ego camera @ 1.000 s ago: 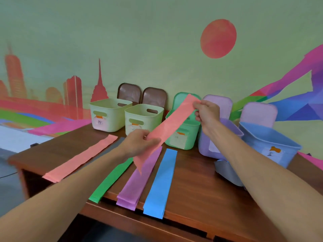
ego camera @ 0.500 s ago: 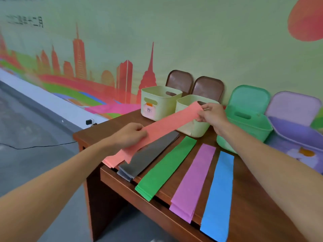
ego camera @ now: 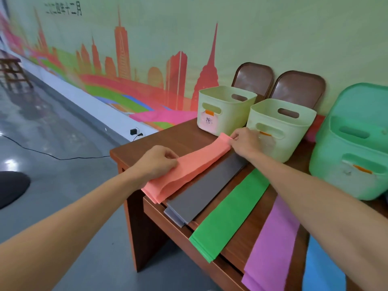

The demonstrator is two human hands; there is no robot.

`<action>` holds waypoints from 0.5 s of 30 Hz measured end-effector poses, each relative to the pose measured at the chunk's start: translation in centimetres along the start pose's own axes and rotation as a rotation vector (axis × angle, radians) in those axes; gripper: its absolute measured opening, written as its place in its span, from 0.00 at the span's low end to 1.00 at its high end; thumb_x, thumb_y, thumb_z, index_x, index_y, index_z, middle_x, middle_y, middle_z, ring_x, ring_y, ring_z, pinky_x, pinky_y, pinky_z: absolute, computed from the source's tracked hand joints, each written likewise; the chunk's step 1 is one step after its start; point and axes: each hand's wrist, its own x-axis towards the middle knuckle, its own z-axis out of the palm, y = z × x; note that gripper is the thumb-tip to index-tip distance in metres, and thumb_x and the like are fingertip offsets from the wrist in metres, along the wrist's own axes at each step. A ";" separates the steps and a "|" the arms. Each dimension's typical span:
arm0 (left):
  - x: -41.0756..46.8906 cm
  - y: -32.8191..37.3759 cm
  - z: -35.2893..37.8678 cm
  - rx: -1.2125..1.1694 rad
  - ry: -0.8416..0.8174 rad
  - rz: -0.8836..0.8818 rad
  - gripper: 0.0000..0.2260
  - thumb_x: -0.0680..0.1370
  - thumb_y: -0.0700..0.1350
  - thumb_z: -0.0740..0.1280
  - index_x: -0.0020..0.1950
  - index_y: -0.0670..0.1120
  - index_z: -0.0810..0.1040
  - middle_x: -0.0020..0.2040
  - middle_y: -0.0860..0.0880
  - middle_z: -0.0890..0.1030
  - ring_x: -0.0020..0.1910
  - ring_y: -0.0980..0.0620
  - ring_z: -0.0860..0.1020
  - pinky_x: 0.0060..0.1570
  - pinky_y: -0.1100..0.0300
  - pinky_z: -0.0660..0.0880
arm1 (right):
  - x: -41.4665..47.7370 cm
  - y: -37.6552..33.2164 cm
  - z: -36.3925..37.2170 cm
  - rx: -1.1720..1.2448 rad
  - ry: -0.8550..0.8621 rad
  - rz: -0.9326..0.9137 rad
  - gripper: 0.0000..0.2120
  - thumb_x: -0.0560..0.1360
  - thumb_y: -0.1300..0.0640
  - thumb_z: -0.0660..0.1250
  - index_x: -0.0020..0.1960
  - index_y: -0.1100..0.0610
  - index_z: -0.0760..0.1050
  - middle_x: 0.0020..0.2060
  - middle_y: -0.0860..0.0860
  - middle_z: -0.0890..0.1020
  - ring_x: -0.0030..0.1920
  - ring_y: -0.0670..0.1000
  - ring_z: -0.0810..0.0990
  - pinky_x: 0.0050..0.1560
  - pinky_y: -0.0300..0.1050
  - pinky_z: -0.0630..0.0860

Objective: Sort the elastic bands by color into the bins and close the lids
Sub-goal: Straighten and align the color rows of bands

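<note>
Both hands pinch the pink band near the table's left corner: left hand its near part, right hand its far end.

1. Left hand — bare arm stretched forward, fingers curled, thumb and forefinger apparently pinching the pink band near its nearer end.
2. Right hand — arm reaching farther out, fingers pinching the band's far end.
</note>
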 end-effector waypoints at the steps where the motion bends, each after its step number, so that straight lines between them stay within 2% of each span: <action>1: 0.1 0.0 0.1 0.025 0.004 0.011 0.07 0.76 0.42 0.65 0.49 0.49 0.82 0.47 0.53 0.81 0.47 0.55 0.78 0.43 0.64 0.71 | 0.1 0.1 0.4 -0.009 -0.008 0.005 0.04 0.73 0.57 0.68 0.43 0.52 0.82 0.46 0.53 0.84 0.49 0.57 0.80 0.52 0.51 0.78; 6: 0.6 -0.1 0.7 0.120 -0.018 0.060 0.05 0.76 0.44 0.67 0.48 0.49 0.82 0.42 0.56 0.80 0.40 0.62 0.76 0.36 0.70 0.68 | 0.4 0.9 1.4 -0.073 -0.039 0.003 0.05 0.74 0.57 0.65 0.43 0.51 0.80 0.48 0.54 0.82 0.49 0.58 0.80 0.48 0.52 0.79; 9: 0.8 -0.5 0.9 0.183 -0.017 0.068 0.06 0.76 0.45 0.67 0.51 0.48 0.82 0.43 0.56 0.80 0.41 0.62 0.75 0.40 0.67 0.69 | 0.7 0.9 1.6 -0.091 -0.046 -0.015 0.06 0.74 0.58 0.65 0.44 0.50 0.80 0.48 0.54 0.83 0.50 0.59 0.80 0.49 0.53 0.79; 12: 0.9 -0.7 1.0 0.241 -0.008 0.072 0.07 0.76 0.46 0.67 0.52 0.48 0.81 0.47 0.54 0.80 0.45 0.57 0.76 0.46 0.64 0.71 | 0.8 1.1 1.9 -0.142 -0.027 -0.040 0.06 0.74 0.56 0.65 0.45 0.51 0.81 0.49 0.54 0.82 0.50 0.59 0.80 0.46 0.50 0.77; 15: 0.7 -0.6 1.2 0.308 -0.002 0.095 0.07 0.76 0.45 0.66 0.53 0.48 0.80 0.49 0.52 0.79 0.46 0.55 0.76 0.45 0.63 0.71 | 0.8 1.1 2.2 -0.198 -0.020 -0.064 0.07 0.75 0.55 0.64 0.49 0.53 0.80 0.49 0.55 0.81 0.50 0.59 0.79 0.45 0.49 0.76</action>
